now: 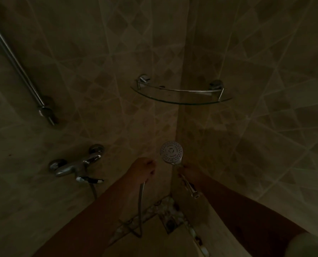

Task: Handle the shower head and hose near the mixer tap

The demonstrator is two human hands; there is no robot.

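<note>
In a dim tiled shower corner, my right hand grips the handle of a chrome hand shower, its round spray face turned toward me. The handle's threaded end sticks out below my wrist with no hose on it. My left hand is curled round the upper end of a metal shower hose, which hangs down from my fist toward the floor. The two hands are close together, a little apart, just in front of the wall corner.
A chrome mixer tap is mounted on the left wall, and the hose seems to loop up to it. A slide rail runs up that wall. A glass corner shelf hangs above. A floor drain sits below.
</note>
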